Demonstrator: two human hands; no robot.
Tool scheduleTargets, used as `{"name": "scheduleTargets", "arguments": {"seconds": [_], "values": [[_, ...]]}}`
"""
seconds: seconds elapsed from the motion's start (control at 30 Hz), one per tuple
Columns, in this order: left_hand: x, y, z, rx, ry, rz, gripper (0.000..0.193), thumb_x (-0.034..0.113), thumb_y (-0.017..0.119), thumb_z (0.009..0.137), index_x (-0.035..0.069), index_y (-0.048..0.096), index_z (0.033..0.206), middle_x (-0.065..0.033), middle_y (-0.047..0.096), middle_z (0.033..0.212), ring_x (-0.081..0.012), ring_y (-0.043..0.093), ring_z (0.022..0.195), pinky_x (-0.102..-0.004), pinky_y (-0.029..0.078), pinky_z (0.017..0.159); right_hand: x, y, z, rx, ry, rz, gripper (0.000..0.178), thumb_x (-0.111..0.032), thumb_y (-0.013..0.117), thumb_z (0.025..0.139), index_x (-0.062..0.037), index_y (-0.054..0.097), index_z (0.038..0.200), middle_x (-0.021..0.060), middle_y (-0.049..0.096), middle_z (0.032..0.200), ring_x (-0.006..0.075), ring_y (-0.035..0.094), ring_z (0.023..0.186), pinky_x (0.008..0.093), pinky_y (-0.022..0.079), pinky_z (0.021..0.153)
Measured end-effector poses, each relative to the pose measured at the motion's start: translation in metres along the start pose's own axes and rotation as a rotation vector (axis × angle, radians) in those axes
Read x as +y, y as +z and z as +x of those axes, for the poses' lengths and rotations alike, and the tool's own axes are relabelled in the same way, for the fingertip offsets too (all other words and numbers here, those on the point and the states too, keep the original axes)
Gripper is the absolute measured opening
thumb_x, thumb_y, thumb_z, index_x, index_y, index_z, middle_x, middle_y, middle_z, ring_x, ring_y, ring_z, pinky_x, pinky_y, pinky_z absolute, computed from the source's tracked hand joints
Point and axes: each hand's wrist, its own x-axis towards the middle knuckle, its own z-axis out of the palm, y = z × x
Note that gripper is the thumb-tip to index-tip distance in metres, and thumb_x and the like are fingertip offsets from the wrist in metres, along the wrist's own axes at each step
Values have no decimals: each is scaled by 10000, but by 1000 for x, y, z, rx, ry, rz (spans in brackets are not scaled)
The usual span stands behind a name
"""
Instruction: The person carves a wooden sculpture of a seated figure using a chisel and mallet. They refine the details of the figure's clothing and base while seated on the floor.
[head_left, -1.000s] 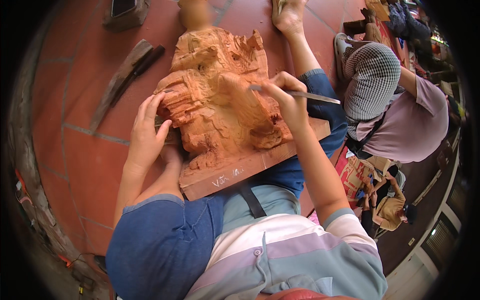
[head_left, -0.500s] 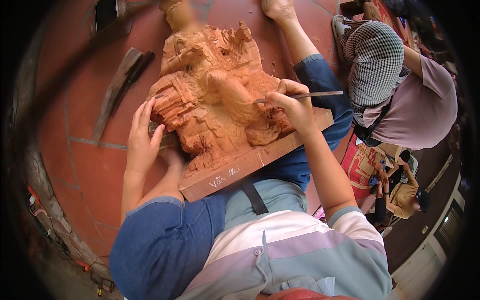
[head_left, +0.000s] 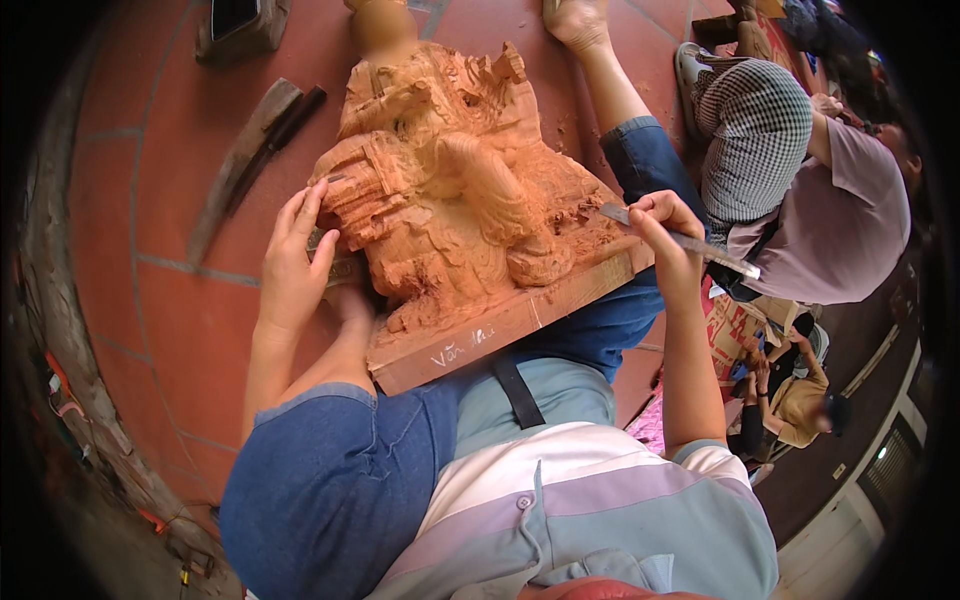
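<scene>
Wood carving (head_left: pixel 455 215) — reddish figure on flat base, resting across lap above red tile floor (head_left: pixel 150 300). Left hand (head_left: pixel 293 265) open, fingers flat against its side. Right hand (head_left: pixel 665 240) closed around metal chisel (head_left: pixel 680 240) — tip at carving's edge.

The wood carving (head_left: pixel 460 200) is orange-brown, and its base (head_left: pixel 500 325) is the same tone with pale writing. The floor tiles (head_left: pixel 150 260) are red-brown with grey joints. The jeans (head_left: pixel 340 480) are blue. The shirt (head_left: pixel 590 510) has wide stripes: white, lilac and grey-green. The cap (head_left: pixel 755 135) of the neighbour is black-and-white checked, with a mauve shirt (head_left: pixel 840 235).
</scene>
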Motion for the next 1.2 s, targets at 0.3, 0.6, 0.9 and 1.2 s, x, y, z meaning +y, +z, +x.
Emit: {"name": "scheduleTargets", "arguments": {"seconds": [0.3,0.6,0.9,1.2], "values": [[4,-15,-4,-88,29,6,589,45,607,838,158,435,1390,-132,499,1330,-278,537,1164,-357,450,959,0,-34,-39,241,169,41,384,-137,670,870,34,584,1204,117,642,1041,160,631,911,273,543,795],[103,-126,-18,-426,-279,-42,469,107,572,893,92,485,1353,-103,570,1248,-158,565,998,-300,453,892,50,-60,-5,110,58,84,444,-359,530,954,-38,572,1257,109,685,1010,141,631,923,236,491,797],[99,-34,-64,-300,-921,-300,687,556,477,908,167,325,1454,-104,417,1404,-244,399,1244,-392,324,1022,112,-78,10,8,380,646,462,-426,455,970,-108,530,1297,80,680,832,159,635,685,280,522,650],[50,63,-99,28,-591,-278,457,328,455,982,79,430,1364,-142,508,1287,-168,511,1046,-281,435,884,159,-63,16,51,357,911,571,-470,312,1000,-12,537,1255,130,672,733,214,662,711,310,540,694]]}}
